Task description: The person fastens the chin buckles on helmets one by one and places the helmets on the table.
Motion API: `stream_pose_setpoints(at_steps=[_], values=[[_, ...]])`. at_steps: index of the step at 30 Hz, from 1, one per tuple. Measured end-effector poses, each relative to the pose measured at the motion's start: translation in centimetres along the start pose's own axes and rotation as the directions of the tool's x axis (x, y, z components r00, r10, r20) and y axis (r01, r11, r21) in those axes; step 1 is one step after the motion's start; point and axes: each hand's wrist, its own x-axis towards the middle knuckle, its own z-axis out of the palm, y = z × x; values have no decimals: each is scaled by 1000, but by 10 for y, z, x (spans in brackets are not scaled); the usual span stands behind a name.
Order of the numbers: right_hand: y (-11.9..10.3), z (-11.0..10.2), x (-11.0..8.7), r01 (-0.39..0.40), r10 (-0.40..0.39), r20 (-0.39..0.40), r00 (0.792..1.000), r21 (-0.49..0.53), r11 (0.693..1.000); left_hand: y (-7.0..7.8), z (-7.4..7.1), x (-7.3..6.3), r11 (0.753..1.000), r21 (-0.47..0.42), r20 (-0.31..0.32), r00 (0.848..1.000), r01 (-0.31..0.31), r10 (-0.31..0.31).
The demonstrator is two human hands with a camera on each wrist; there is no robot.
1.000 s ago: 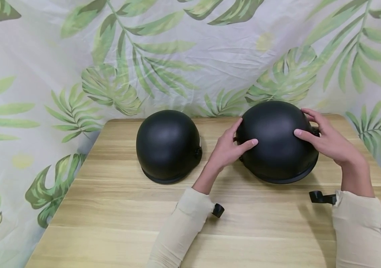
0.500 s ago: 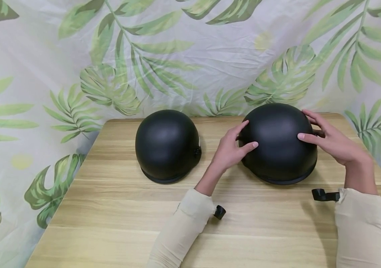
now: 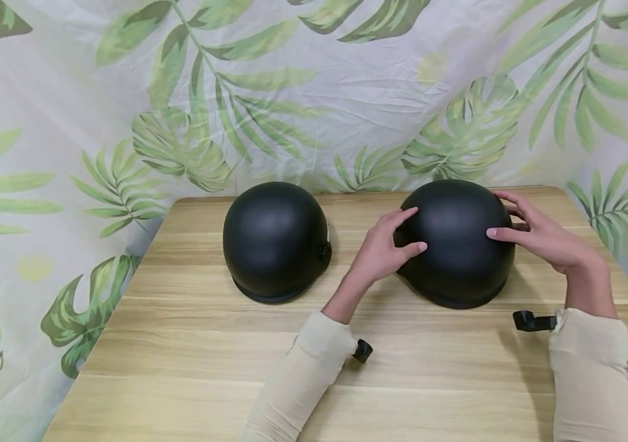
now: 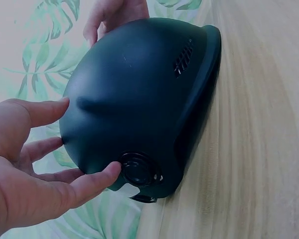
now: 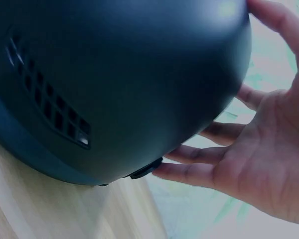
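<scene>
At the right of the table sits a black helmet [image 3: 457, 264], dome up, with a hand on either side. My left hand [image 3: 382, 248] holds its left side, thumb towards the front and fingers spread. In the left wrist view a fingertip touches a round knob [image 4: 138, 171] near the rim, above a slatted vent [image 4: 183, 59]. My right hand [image 3: 551, 239] holds the right side, its thumb on the shell and other fingers partly hidden behind. The right wrist view shows those fingertips along the shell, one at a small black clip [image 5: 145, 168]. The helmet's inside is hidden.
A second black helmet [image 3: 275, 239] stands dome up on the wooden table [image 3: 192, 380], left of my left hand. A leaf-patterned cloth [image 3: 369, 104] hangs behind the table's back edge. Black mounts [image 3: 534, 321] stick out at both sleeves.
The right helmet has come down and slightly towards me, and turned so that its right-side fitting is out of the head view. Both hands have moved with it. The left helmet stays put.
</scene>
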Motion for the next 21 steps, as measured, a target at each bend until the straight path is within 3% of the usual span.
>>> stream_pose_setpoints(at_steps=[6,12,17,21], values=[[-2,-1,0,-27,28,7,1000,-53,998,0,0,0,1000,5,22,1000,13,-13],[-15,-1,-5,2,-3,-13,1000,-111,994,4,-6,-4,998,60,40,999,-14,11],[-28,0,-13,35,-45,-42,998,-209,977,9,-21,-11,989,121,2,997,-79,79],[-38,1,-22,37,-67,-85,994,-314,949,11,-42,-23,981,147,-48,989,-129,138]])
